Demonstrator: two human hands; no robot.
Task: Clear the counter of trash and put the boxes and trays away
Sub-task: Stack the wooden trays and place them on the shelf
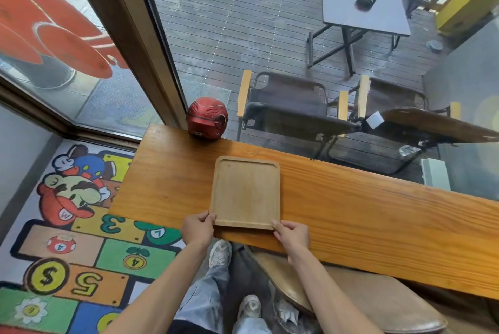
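Observation:
A pale wooden tray [245, 193] with a raised rim lies on the orange wooden counter [351, 212], its near edge lifted a little so a shadow shows beneath. My left hand [198, 228] grips the tray's near left corner. At the near right corner my right hand [293, 235] holds it, fingers curled round the edge. The tray holds nothing.
A red helmet [207, 118] sits at the counter's far edge by the window frame. A wooden stool [351, 296] stands under the counter at my right. A colourful rug [70, 252] covers the floor on the left. Chairs and a table are outside the glass.

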